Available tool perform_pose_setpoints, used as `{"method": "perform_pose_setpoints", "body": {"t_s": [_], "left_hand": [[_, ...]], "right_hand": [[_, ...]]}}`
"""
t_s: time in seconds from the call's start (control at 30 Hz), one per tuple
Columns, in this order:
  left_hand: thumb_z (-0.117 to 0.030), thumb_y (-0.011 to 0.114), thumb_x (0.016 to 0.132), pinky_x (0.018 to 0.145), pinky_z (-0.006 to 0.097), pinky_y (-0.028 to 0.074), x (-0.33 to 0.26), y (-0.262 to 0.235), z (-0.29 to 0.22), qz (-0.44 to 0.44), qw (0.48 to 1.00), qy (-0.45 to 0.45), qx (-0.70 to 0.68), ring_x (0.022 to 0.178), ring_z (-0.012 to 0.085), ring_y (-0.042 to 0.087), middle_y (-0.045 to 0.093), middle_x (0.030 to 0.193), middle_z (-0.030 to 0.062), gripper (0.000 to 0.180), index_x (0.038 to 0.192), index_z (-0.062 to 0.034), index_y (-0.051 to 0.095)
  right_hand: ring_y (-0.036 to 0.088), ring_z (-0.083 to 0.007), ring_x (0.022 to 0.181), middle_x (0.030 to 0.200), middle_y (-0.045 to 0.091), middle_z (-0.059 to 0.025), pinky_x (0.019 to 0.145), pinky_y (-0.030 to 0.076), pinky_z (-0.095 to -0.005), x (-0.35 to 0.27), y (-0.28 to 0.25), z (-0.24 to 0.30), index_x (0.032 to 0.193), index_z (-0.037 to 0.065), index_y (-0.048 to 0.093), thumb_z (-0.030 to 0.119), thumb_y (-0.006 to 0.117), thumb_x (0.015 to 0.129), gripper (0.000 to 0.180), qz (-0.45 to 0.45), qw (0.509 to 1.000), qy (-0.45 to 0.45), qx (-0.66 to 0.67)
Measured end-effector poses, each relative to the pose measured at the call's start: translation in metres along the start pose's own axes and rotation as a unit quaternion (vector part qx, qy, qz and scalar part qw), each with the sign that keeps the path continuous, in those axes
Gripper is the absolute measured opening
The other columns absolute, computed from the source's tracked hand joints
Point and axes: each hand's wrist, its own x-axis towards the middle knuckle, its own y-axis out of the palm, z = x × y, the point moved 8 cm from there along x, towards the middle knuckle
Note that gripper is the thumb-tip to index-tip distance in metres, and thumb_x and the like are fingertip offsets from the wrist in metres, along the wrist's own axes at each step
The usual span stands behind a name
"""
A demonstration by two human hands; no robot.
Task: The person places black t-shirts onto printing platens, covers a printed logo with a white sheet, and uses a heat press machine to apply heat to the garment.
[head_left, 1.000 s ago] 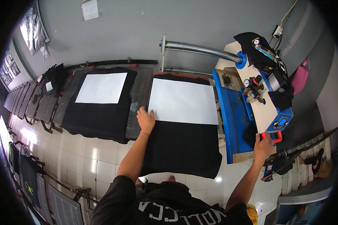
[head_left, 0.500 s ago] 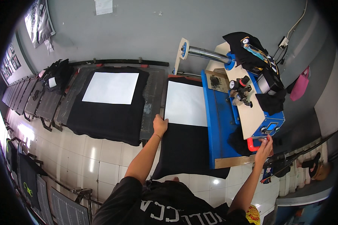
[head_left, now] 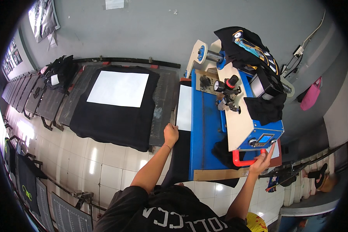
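My left hand (head_left: 171, 133) lies on the left edge of a black shirt (head_left: 180, 154) spread on a platen, with a white sheet (head_left: 184, 108) on top of it. A blue heat press plate (head_left: 205, 131) covers most of that shirt and sheet. My right hand (head_left: 262, 161) is raised beside the red handle (head_left: 240, 162). Its fingertips reach up to the blue control box (head_left: 261, 140) with its small screen and knobs, and it grips nothing.
To the left, another black shirt (head_left: 112, 123) with a white sheet (head_left: 119, 89) lies on a second platen. Dark garments (head_left: 249, 42) hang over the press top. A row of platens (head_left: 34, 96) runs along the grey wall. A pink bag (head_left: 311, 96) hangs at the right.
The blue press head has swung left over the shirt and white sheet. My right hand left the red handle and rose to the control box. My left hand slid to the shirt's left edge.
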Motion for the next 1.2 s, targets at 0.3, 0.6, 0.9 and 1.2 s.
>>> {"method": "perform_pose_setpoints", "body": {"t_s": [0.3,0.6,0.9,1.2], "left_hand": [[-0.027,0.068,0.090,0.070,0.038,0.049,-0.019,0.029,0.001,0.024,0.993,-0.059,-0.097,0.074,0.0233,0.063,0.064,0.076,0.0135,0.029,0.082,-0.0002,0.059],[-0.024,0.065,0.091,0.070,0.036,0.050,-0.073,-0.085,0.110,0.061,0.993,-0.040,-0.088,0.074,0.0222,0.064,0.066,0.075,0.0116,0.024,0.088,-0.0001,0.063],[-0.022,0.063,0.091,0.064,0.031,0.051,-0.244,-0.297,0.332,0.040,0.956,-0.281,-0.074,0.068,0.0165,0.062,0.067,0.079,0.0079,0.025,0.092,0.0035,0.065],[-0.021,0.058,0.096,0.066,0.029,0.051,-0.248,-0.358,0.329,-0.005,0.930,-0.332,-0.157,0.075,0.0152,0.063,0.067,0.088,0.0070,0.023,0.100,0.0005,0.065]], "right_hand": [[0.046,-0.0113,0.049,0.068,0.055,-0.0067,0.047,0.038,-0.0266,0.001,-0.001,-0.007,0.149,-0.001,0.037,0.011,0.037,0.091,0.060,0.013,1.000,-0.015,0.005],[0.051,-0.0158,0.054,0.074,0.060,-0.0100,0.054,0.043,-0.0304,0.000,-0.003,0.008,0.151,0.004,0.035,0.007,0.035,0.092,0.059,0.026,0.999,0.033,-0.016],[0.057,-0.0176,0.077,0.084,0.062,-0.0089,0.078,0.046,-0.0322,-0.067,0.008,0.101,0.127,-0.005,0.049,0.011,0.045,0.100,0.031,-0.066,0.996,0.020,0.056],[0.069,-0.0187,0.075,0.082,0.070,-0.0100,0.068,0.053,-0.0314,-0.237,0.315,0.234,0.115,0.004,0.061,0.018,0.063,0.094,0.025,0.543,0.804,0.079,0.229]]}}
